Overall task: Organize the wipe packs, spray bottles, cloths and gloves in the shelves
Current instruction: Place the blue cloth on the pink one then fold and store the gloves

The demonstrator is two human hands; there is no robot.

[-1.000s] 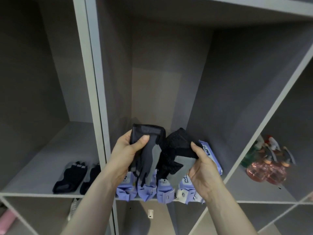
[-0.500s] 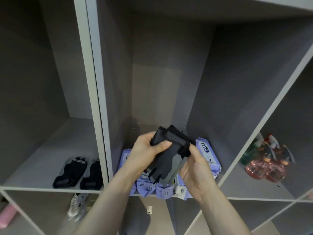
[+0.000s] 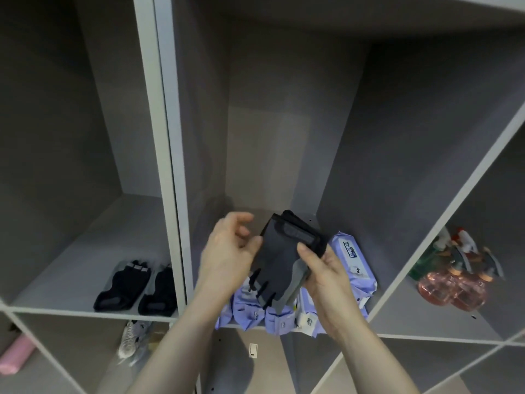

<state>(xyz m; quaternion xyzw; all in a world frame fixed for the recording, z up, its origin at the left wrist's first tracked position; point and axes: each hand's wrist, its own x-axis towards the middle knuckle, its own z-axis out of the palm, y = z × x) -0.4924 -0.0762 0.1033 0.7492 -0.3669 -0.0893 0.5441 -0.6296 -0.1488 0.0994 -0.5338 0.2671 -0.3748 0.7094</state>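
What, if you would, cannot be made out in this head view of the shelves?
- Wipe packs: count unclear; the held gloves and both hands cover most of them.
- Spray bottles: overlapping, so their number is uncertain.
- Pink item: cut off by the left edge.
- Pack label: too small to read.

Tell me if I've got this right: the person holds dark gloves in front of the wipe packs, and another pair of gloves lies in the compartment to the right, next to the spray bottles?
Not quite. In the head view, the other pair of gloves lies in the left compartment, alone. The spray bottles are in the right compartment. The rest holds: the right hand holds the dark gloves in front of the wipe packs.
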